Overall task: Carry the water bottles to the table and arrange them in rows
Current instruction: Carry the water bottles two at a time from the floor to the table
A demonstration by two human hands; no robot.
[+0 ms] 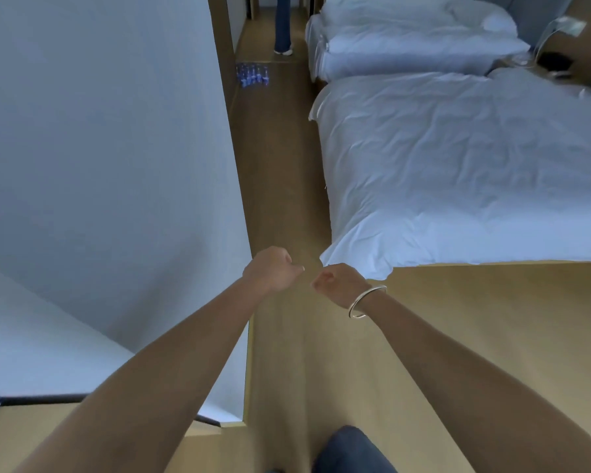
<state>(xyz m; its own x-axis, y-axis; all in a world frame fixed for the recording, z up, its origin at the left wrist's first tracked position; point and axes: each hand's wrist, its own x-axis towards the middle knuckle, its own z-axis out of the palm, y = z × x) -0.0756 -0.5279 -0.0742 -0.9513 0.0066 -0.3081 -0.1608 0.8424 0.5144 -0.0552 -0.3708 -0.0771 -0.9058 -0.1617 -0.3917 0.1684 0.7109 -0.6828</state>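
Note:
A pack of several water bottles (252, 75) with blue labels stands on the wooden floor far ahead, against the base of the left wall. My left hand (273, 269) and my right hand (336, 285) are stretched out in front of me over the floor, close together, fingers curled, holding nothing. A metal bangle sits on my right wrist. Both hands are far from the bottles. No table is in view.
A white wall (99, 165) runs along the left. Two beds (458, 165) with white duvets fill the right side, leaving a narrow wooden aisle (280, 165) between. Another person's legs (283, 25) stand at the aisle's far end. A bedside stand (556, 63) is at top right.

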